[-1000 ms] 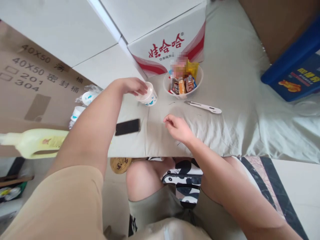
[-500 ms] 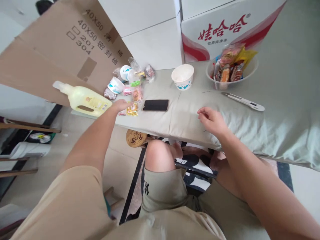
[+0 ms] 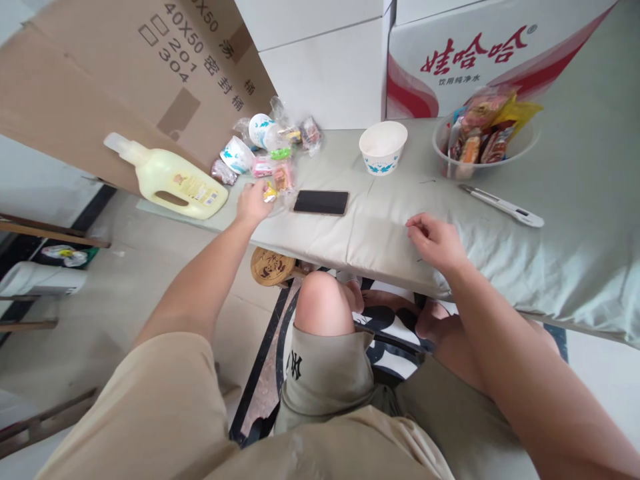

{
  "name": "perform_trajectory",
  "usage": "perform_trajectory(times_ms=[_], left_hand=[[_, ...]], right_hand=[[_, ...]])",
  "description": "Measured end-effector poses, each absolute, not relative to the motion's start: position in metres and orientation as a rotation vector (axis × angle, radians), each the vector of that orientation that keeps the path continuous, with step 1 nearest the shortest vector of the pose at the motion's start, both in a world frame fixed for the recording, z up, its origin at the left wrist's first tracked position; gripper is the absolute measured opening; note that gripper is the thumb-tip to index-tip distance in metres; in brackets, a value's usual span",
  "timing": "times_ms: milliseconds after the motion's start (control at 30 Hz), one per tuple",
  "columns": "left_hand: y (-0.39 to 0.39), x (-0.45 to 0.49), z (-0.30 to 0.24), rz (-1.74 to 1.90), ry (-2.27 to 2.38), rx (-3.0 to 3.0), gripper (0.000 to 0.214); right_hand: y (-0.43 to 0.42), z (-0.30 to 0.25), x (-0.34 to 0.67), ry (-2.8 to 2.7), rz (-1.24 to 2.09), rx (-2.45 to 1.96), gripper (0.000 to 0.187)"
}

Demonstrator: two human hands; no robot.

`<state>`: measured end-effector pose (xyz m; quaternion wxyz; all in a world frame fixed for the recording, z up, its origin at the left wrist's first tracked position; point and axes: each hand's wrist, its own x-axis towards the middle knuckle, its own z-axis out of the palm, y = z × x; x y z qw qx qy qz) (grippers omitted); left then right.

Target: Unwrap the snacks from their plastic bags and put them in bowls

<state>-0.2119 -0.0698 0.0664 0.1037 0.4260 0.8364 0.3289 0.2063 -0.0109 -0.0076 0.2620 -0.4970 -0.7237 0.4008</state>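
My left hand [image 3: 254,201] is closed on a small yellow snack packet [image 3: 270,193], most of which its fingers hide. Just beyond it lie several wrapped snacks, among them a pink and orange packet [image 3: 283,177], a green-wrapped one [image 3: 281,153] and a dark purple one [image 3: 224,172]. Two paper cups with blue leaf prints lie tipped among them, the nearer cup [image 3: 237,155] on its side. My right hand [image 3: 436,240] rests on the covered surface, fingers loosely curled, nothing visible in them. Between the hands lies a dark-screened phone [image 3: 321,203].
An upright paper bowl [image 3: 383,160] stands at the back middle. Right of it are a clear plastic bowl [image 3: 485,168] of packaged snacks and a white utility knife [image 3: 505,205]. At left lies a pale yellow jug [image 3: 183,180] by a cardboard box [image 3: 115,73]. A wooden stool [image 3: 271,267] stands below.
My left hand has closed over the yellow packet, which showed flat before and is now mostly covered. My right hand stays curled on the surface. The whole view has shifted slightly.
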Motion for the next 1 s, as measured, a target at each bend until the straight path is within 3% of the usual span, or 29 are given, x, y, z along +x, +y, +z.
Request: perform_trajectory(times_ms=[167,300,467,567,700,867,1000], left_hand=[[-0.076,-0.175,0.103,1.078,2.524,1.171,0.047],[-0.073,-0.09,0.1,1.239,1.866,0.927,0.049],[-0.053,0.025,0.047,1.032,1.112,0.53,0.05],[-0.042,0.069,0.026,0.917,0.898,0.405,0.056],[-0.035,0.088,0.015,0.89,0.794,0.475,0.074],[-0.033,0.084,0.013,0.961,0.856,0.638,0.06],[-0.037,0.079,0.013,0.924,1.009,0.708,0.065]], right_hand=[[-0.01,-0.006,0.209,-1.957,1.118,-1.345,0.022],[-0.011,-0.005,0.21,-1.846,1.181,-1.255,0.026],[-0.018,0.004,0.214,-1.557,1.362,-0.997,0.056],[-0.017,0.006,0.224,-1.392,1.364,-1.025,0.048],[-0.012,0.004,0.246,-1.207,1.354,-1.165,0.038],[-0.011,0.002,0.257,-1.155,1.37,-1.141,0.042],[-0.005,0.0,0.257,-1.377,1.219,-1.233,0.045]])
